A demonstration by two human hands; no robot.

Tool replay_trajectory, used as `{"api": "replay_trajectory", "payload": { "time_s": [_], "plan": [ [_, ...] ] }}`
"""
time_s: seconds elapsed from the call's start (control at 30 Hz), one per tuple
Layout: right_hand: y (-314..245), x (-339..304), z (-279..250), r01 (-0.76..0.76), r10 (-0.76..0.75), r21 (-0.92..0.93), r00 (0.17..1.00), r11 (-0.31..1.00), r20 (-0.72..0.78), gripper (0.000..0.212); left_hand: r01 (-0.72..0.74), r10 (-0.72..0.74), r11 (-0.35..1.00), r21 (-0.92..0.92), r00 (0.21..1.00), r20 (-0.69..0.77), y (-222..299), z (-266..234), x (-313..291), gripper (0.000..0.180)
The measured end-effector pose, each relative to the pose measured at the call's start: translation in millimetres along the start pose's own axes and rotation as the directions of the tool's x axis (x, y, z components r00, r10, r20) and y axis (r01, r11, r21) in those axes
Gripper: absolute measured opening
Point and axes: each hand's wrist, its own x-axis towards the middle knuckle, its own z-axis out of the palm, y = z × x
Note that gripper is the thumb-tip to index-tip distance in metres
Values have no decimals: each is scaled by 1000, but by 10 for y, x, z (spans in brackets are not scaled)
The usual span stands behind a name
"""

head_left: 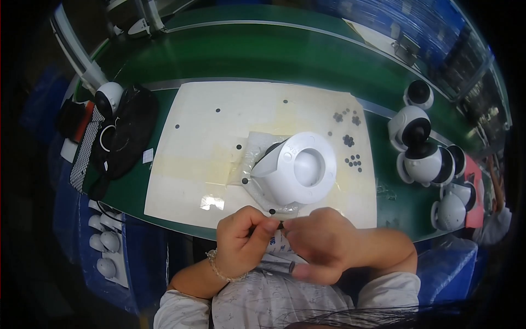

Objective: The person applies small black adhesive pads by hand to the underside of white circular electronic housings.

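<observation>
Both hands meet at the near edge of the white board (189,164). My left hand (242,241), with a beaded bracelet at its wrist, is closed, thumb and forefinger pinched at a small black pad (280,225). From the other side, the fingertips of my right hand (320,241) close on the same pad; that hand is slightly blurred. Below the fingers hangs a pale sheet with blue print (280,244); what grips it is hidden. Just beyond lies a white camera housing (307,167), its ring-shaped base tipped up, on a clear plastic bag (257,153).
Several loose black pads (355,162) lie on the board's right side, others are scattered left. White cameras with black fronts (419,164) stand at the right. A black bag (129,131) lies left. White domes (107,247) sit lower left. Beyond runs a green belt (246,49).
</observation>
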Motion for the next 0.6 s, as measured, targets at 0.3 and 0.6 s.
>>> {"api": "replay_trajectory", "payload": {
  "time_s": [0.3, 0.6],
  "plan": [
    [134, -64, -64, 148, -130, 161, 985, 976, -117, 45, 29, -30, 999, -39, 999, -19, -22, -6, 71, 11],
    [384, 430, -350, -61, 165, 325, 938, 944, -306, 54, -554, 527, 779, 294, 832, 173, -132, 49, 263, 18]
  ]
}}
